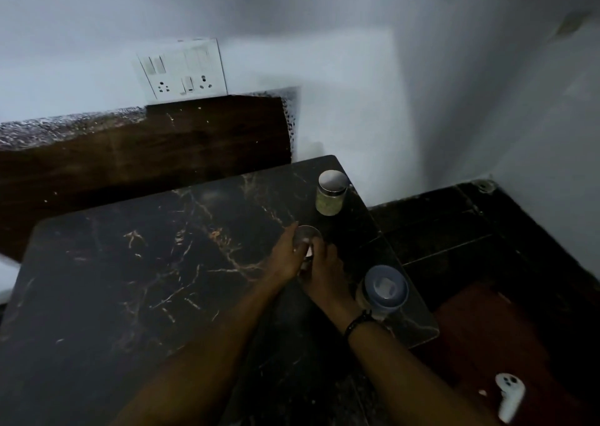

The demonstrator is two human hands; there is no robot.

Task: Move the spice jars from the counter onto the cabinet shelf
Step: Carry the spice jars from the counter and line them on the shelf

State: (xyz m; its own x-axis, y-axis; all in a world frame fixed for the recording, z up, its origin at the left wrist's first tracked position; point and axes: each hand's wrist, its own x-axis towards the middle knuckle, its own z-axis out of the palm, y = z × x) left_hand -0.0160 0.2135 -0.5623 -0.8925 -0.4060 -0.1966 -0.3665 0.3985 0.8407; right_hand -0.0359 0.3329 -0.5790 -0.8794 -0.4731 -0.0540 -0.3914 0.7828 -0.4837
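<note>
I find both hands, left hand and right hand, with fingers clamped around a small clear glass jar right of centre on the dark marbled surface, evidently steadying it for lifting.

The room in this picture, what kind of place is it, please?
Probably a home kitchen corner: a dark marble-pattern counter holding lidded spice jars, and a wall switchboard with sockets above it. No cabinet shelf is in view.
</note>
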